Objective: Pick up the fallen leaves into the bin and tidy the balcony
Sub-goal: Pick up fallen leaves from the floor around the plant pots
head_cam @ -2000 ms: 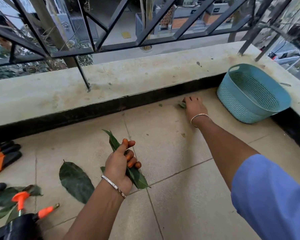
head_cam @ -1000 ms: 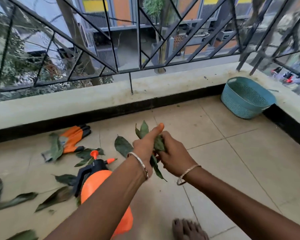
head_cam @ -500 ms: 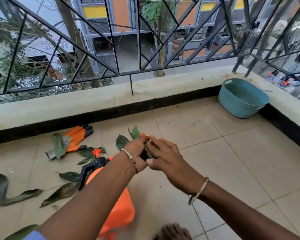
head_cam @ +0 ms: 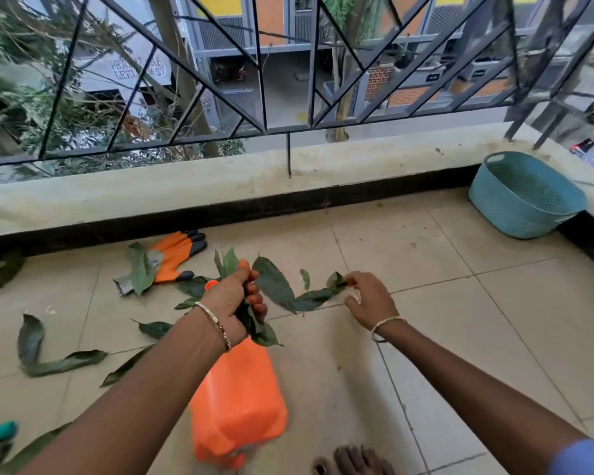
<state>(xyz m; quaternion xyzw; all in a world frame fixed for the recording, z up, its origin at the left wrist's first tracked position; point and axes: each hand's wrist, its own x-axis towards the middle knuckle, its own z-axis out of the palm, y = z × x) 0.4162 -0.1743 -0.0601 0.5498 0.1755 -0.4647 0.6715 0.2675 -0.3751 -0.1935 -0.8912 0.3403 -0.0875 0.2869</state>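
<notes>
1. From the head view, we see the left hand (head_cam: 235, 299) clenched around a bunch of leaves (head_cam: 261, 334), with leaf tips sticking out above and below the fist.
2. The right hand (head_cam: 371, 299) is held low over the floor tiles (head_cam: 426, 337) with its fingers loosely spread and nothing in its grasp. Its forefinger reaches the crumpled end of a long leaf (head_cam: 314, 298), but we cannot tell if they touch.
3. The teal bin (head_cam: 515, 217) sits in the floor's far right corner, tilted against the ledge (head_cam: 186, 186) and well apart from both hands.
4. A broad leaf (head_cam: 275, 286) lies between the hands, and more fallen leaves (head_cam: 66, 363) are scattered towards the floor's left edge.
5. Orange gloves (head_cam: 175, 255) lie by the ledge's foot with a leaf on top of them.
6. An orange sprayer bottle (head_cam: 237, 406) stands under the left forearm, and a bare foot (head_cam: 354, 461) shows at the near edge.
</notes>
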